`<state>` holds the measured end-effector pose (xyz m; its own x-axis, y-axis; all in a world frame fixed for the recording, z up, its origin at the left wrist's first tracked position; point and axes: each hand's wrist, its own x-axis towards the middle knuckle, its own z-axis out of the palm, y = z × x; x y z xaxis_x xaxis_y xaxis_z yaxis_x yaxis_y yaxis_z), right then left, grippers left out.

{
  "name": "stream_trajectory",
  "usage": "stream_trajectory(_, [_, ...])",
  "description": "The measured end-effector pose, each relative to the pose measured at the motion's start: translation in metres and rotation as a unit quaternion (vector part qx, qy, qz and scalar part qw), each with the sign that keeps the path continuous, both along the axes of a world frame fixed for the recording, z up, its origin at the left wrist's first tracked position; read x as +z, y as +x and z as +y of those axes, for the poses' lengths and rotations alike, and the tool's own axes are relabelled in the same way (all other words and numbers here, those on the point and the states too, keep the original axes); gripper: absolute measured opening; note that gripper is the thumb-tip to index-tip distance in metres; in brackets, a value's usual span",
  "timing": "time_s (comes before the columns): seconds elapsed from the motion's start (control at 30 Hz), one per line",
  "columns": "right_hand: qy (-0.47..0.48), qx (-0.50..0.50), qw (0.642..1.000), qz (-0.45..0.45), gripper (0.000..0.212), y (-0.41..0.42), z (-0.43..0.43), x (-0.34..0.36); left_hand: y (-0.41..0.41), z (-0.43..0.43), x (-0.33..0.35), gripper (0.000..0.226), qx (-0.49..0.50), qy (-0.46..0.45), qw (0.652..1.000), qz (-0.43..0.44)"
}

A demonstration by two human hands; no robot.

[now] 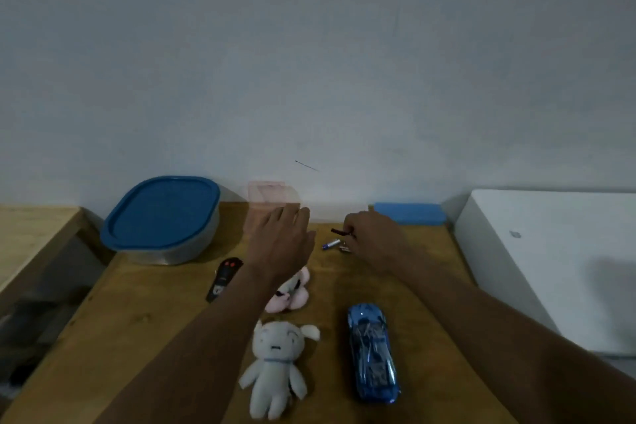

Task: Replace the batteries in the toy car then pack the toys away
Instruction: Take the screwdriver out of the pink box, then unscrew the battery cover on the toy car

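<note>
Low and right of centre frame lies the blue toy car (pixel 372 353), likely light, rigid and slick, best gripped across its flanks; left hand (pixel 280 241) spread flat, right hand (pixel 373 237) pinching a small dark tool (pixel 339 232).

Two plush toys (pixel 277 365) (pixel 290 291), one toy car (pixel 371 351), one battery (pixel 331 244).

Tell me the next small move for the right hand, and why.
Probably carry the small dark tool pinched in the right hand back to the blue toy car, which lies near the table's front edge, untouched; a loose battery already waits beside that hand.
</note>
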<state>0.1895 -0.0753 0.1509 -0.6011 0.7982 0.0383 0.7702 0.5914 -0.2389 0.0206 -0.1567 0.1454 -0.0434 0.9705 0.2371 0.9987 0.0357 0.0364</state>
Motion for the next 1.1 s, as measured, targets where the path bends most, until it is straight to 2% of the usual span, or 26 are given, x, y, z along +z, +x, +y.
stream_trajectory(0.23, [-0.018,-0.026,0.999,-0.022,0.006,0.064,-0.045,-0.004,0.059,-0.043,-0.012,0.041,-0.024,-0.011,0.999,-0.041])
stream_trajectory(0.53, [-0.057,-0.088,0.994,0.018,0.029,0.117,-0.106,-0.024,0.105,-0.076,-0.041,0.035,-0.073,-0.066,0.994,-0.049])
stream_trajectory(0.7, [-0.093,-0.115,0.989,-0.013,0.013,0.143,-0.128,-0.048,0.129,-0.095,-0.059,0.042,-0.068,-0.137,0.987,-0.058])
stream_trajectory(0.9, [-0.103,-0.118,0.987,-0.018,0.008,0.159,-0.118,-0.064,0.155,-0.083,-0.073,0.054,0.0,-0.174,0.981,-0.087])
stream_trajectory(1.1, [-0.122,-0.099,0.987,-0.022,0.009,0.176,-0.088,-0.082,0.19,-0.055,-0.085,0.072,0.133,-0.271,0.944,-0.135])
